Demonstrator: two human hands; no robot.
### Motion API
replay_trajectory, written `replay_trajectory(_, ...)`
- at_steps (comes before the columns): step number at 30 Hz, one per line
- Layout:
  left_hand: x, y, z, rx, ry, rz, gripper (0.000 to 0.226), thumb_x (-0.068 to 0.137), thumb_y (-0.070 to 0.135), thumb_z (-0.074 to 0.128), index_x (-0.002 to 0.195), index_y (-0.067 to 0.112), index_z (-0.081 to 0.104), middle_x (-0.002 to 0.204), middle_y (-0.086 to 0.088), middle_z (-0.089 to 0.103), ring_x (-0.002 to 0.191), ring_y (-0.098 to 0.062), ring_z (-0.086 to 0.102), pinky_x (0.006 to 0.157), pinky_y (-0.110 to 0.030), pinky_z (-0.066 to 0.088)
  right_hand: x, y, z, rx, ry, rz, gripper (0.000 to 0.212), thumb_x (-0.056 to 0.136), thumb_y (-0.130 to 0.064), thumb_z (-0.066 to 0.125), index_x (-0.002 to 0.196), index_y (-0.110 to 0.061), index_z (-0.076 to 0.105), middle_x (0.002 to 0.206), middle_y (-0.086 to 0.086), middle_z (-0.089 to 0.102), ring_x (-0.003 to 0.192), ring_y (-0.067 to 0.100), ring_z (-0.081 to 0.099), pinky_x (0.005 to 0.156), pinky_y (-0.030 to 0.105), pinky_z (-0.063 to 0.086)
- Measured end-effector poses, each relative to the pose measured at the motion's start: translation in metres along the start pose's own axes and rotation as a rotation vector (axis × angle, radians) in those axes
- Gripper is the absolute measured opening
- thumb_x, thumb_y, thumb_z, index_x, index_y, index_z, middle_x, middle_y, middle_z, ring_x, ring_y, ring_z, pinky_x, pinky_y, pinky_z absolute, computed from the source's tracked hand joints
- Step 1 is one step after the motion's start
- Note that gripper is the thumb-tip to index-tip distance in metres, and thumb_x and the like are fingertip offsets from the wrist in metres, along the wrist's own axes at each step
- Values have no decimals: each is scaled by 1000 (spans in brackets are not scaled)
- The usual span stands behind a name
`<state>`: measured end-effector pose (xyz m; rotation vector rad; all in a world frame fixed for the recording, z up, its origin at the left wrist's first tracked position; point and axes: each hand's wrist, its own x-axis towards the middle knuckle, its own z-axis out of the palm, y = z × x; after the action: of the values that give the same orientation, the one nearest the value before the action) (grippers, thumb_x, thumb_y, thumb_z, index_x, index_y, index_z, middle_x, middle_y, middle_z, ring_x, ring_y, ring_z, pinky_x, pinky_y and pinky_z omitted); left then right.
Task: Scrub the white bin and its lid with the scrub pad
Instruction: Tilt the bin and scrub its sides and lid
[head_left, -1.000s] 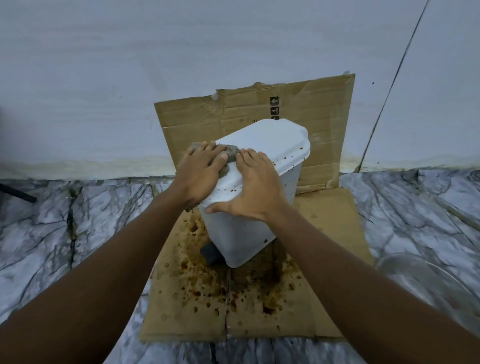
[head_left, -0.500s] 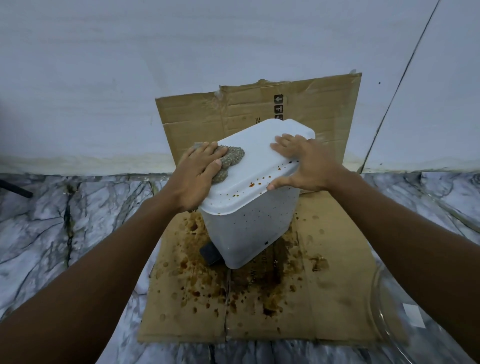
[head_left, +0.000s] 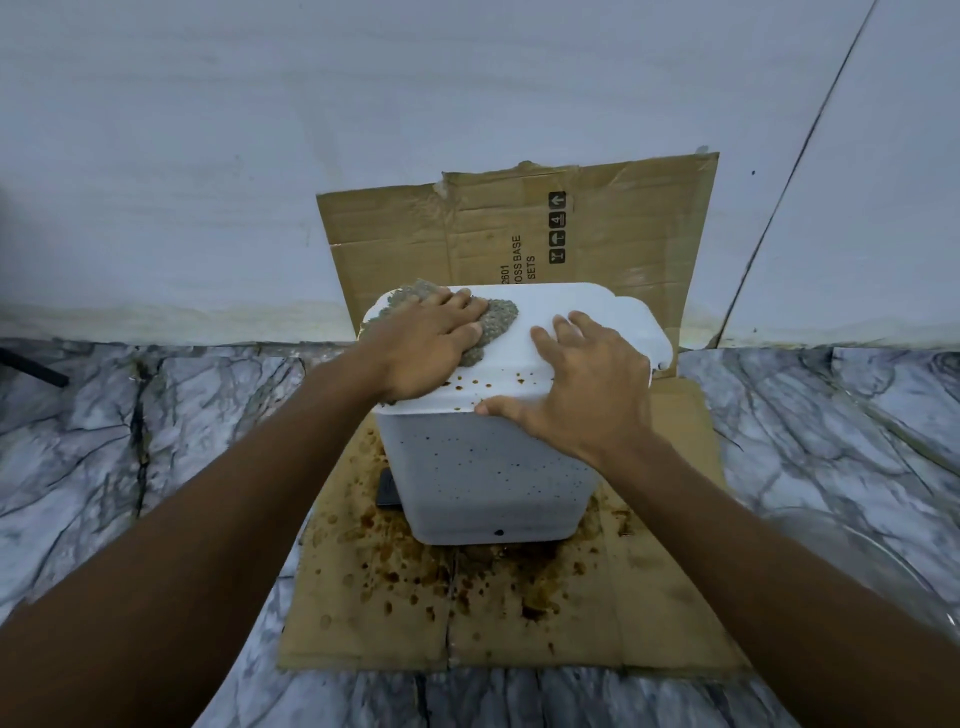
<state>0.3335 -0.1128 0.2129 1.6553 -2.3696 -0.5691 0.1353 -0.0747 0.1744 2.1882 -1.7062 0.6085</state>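
White bin (head_left: 488, 467) stands on stained cardboard (head_left: 519, 623) on the marble floor (head_left: 156, 441), its lid (head_left: 561, 317) closed, so the inside is hidden. The left hand (head_left: 426, 348) lies flat, fingers straight, pressing the grey scrub pad (head_left: 498, 314) onto the lid's far corner. The right hand (head_left: 582, 395), just beside it, rests flat on the lid, thumb at the near edge. A clear glass bowl (head_left: 857, 561) sits right of that forearm.

A brown-stained cardboard sheet (head_left: 670, 613) is lying on the grey-veined marble floor (head_left: 156, 415) at centre frame, its printed back flap (head_left: 623, 228) leaning against the pale wall (head_left: 260, 130). A clear glass bowl (head_left: 883, 561) is sitting at the lower right edge.
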Motion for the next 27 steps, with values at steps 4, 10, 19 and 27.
replay_trajectory(4,-5,-3,7,153,27,35,53,110,41,19,162,31,14,170,2,7,156,-14,0,126,-44,-2,0,24,-1,47,-101,-106,111,61,-98,44,140,-21,55,149,6,50,149,28,28,114,57,31)
replay_trajectory(10,-16,0,15,187,47,42,53,110,40,18,161,32,12,170,3,6,156,-14,-1,126,-46,-1,-1,60,-7,149,-313,-165,125,61,-98,41,157,-21,22,166,1,16,154,14,6,123,33,-7)
replay_trajectory(19,-30,47,30,94,47,73,54,110,38,19,162,26,13,170,0,3,156,-13,-6,126,-44,-8,-33,77,-9,286,-217,-163,113,68,-91,43,156,-23,27,165,-1,18,153,13,10,125,33,0)
replay_trajectory(27,-55,-13,9,131,40,92,64,103,61,25,161,37,15,170,5,7,155,-9,0,122,-29,-4,-15,66,-2,254,-310,-166,117,64,-96,41,158,-29,19,166,-6,11,153,8,2,123,31,-7)
